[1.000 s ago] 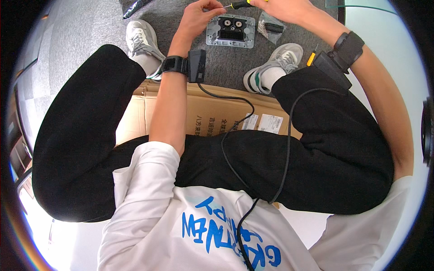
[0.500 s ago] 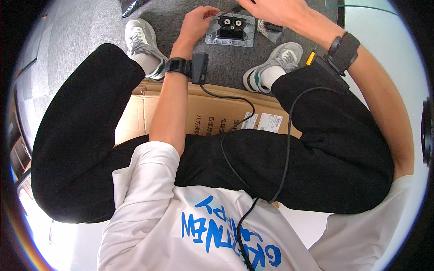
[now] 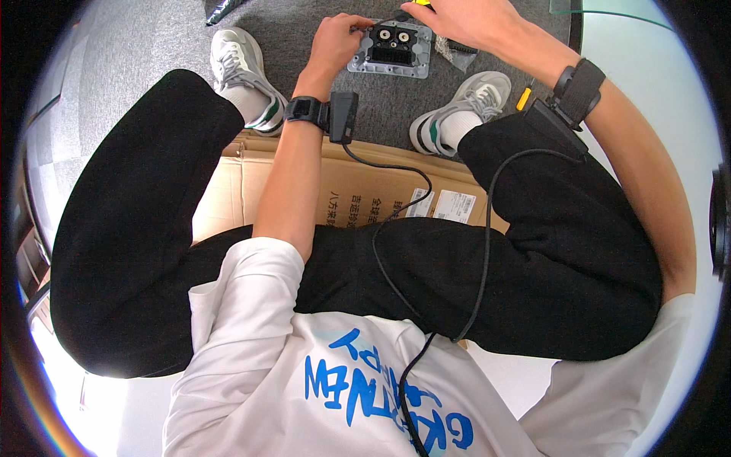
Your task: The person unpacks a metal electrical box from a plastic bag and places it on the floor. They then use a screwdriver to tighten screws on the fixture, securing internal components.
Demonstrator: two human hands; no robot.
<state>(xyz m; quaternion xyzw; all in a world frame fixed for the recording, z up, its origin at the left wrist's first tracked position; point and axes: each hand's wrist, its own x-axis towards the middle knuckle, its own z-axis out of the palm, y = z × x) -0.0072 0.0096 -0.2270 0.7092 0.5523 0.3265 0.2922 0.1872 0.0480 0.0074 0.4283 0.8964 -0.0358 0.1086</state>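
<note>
A grey metal plate (image 3: pixel 419 71) lies on the carpet between my shoes. On it is a black block (image 3: pixel 391 55) with two round silver-faced parts. My left hand (image 3: pixel 340 39) has its fingers closed on the plate's upper left edge. At the top of the view, my right hand (image 3: pixel 468 19) is closed around a yellow-and-black tool (image 3: pixel 419 3), only partly visible above the plate's far side. Its tip and exact kind are cut off or covered by the hand.
A clear bag of small parts (image 3: pixel 457 55) sits right of the plate. A yellow handle (image 3: pixel 524 98) lies beyond my right shoe (image 3: pixel 464 110). Flattened cardboard (image 3: pixel 304 179) is under my legs. Black cables (image 3: pixel 487 228) run from both wrist devices across my lap.
My left hand has moved slightly right, its fingers now at the plate's edge. The plate has shifted a little. Yellow on the tool in my right hand now shows.
</note>
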